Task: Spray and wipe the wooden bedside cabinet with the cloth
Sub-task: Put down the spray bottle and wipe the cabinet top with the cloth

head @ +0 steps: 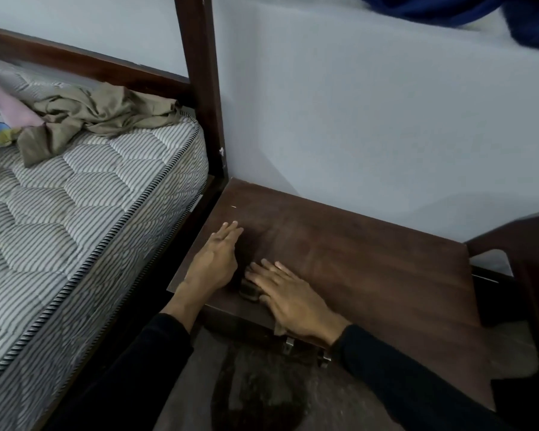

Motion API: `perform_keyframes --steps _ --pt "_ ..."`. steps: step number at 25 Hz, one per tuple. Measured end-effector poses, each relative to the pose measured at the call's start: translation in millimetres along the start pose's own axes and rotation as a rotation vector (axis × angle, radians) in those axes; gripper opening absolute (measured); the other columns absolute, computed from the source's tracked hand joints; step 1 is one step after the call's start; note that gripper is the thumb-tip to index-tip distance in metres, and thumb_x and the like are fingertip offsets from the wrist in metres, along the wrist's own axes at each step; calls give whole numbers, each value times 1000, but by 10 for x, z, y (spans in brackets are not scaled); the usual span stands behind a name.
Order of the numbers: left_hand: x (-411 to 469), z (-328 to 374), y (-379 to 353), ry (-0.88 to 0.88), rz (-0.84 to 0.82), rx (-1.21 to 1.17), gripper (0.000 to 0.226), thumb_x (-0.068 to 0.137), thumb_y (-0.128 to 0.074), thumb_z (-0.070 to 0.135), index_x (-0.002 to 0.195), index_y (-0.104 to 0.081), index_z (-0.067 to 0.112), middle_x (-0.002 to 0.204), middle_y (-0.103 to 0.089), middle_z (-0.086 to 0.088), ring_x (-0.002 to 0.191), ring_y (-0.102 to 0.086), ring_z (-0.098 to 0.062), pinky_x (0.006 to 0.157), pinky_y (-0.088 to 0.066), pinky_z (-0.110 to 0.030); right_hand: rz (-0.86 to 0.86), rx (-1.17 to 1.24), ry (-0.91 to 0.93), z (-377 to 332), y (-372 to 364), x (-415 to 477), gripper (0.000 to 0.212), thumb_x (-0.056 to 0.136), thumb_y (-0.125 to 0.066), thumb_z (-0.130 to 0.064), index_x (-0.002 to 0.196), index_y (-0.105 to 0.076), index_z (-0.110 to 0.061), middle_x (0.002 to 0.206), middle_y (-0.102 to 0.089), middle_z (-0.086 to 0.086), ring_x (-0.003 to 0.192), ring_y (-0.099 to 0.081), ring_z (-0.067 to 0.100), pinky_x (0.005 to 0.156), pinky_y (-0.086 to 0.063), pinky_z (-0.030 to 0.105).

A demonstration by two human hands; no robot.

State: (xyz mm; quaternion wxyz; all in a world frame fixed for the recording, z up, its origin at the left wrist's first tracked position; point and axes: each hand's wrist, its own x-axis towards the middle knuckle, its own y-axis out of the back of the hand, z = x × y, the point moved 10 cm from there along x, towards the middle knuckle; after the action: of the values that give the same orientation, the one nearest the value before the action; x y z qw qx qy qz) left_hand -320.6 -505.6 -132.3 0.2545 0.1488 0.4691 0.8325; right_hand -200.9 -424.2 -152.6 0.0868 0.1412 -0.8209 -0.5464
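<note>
- Pressing the cloth (pixel 249 292) to the cabinet (pixel 371 259), the right hand (pixel 290 297) was spread flat for wiping.
- The left hand (pixel 213 262) was laid flat, empty, likely for support.

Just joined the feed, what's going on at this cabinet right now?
A person is working on the wooden bedside cabinet next to the bed. The right hand presses flat on a dark cloth near the top's front edge. The left hand rests flat on the top, fingers straight. No spray bottle is in view.
</note>
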Motion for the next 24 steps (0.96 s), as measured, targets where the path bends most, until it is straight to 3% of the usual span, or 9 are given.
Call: perform_keyframes --steps 2,5,8,11,13,15,18,20,24 --pt "16 118 -116 -9 -46 19 58 93 -37 -5 149 -37 12 161 -29 -5 151 -16 -17 121 -17 -36 36 -25 -15 256 168 2 55 108 -42 -27 159 -24 -21 167 -23 2 156 -11 19 128 -6 37" --pt "7 252 -206 16 -87 43 58 96 -36 -3 151 -34 14 163 -23 0 151 -12 -14 120 -12 -32 172 69 -409 1150 578 -34 55 108 -42 -28 159 -24 -19 167 -25 7 157 -9 24 128 -6 40" --pt "-9 382 -242 -14 -99 46 55 98 -35 0 151 -33 13 163 -23 -2 151 -12 -15 120 -11 -31 167 21 -561 1306 605 -155 63 105 -45 -40 158 -23 -15 166 -26 10 157 -7 28 128 -4 41" --pt "54 484 -224 -1 -105 -9 52 100 -40 7 151 -33 14 163 -24 -2 151 -13 -15 120 -14 -33 245 -162 -667 1085 767 -216 46 103 -51 -34 145 -48 -18 148 -47 11 142 -31 32 119 -27 44" --pt "122 565 -143 19 -107 -47 54 99 -49 18 151 -33 18 162 -27 -1 150 -18 -17 119 -21 -35 297 -46 -667 1024 892 -217 35 103 -50 -25 137 -59 -18 131 -59 6 124 -48 28 103 -42 40" --pt "175 709 -81 30 -156 -145 60 96 -59 29 150 -35 21 156 -36 0 143 -35 -23 114 -30 -36 326 354 -643 1058 1050 -209 31 103 -50 -18 130 -67 -20 121 -68 0 115 -62 23 94 -49 33" --pt "211 988 -91 106 -289 -683 46 92 -66 33 135 -56 22 133 -63 1 123 -58 -21 106 -43 -36 273 908 -527 970 1321 -191 27 103 -53 -19 118 -73 -31 116 -74 -8 110 -69 12 99 -55 35" --pt "207 1130 -142 148 -370 -914 33 90 -67 35 119 -68 19 115 -73 -4 112 -66 -22 104 -47 -44 187 891 -467 882 1503 -232 25 104 -54 -21 118 -70 -36 119 -73 -8 113 -67 11 101 -53 34" --pt "259 1215 -141 142 -437 -904 31 85 -73 33 106 -72 11 103 -75 -14 97 -72 -31 98 -51 -52 66 539 -466 1028 1737 -467 40 102 -58 -14 140 -56 -27 131 -56 -9 121 -53 11 101 -42 30"
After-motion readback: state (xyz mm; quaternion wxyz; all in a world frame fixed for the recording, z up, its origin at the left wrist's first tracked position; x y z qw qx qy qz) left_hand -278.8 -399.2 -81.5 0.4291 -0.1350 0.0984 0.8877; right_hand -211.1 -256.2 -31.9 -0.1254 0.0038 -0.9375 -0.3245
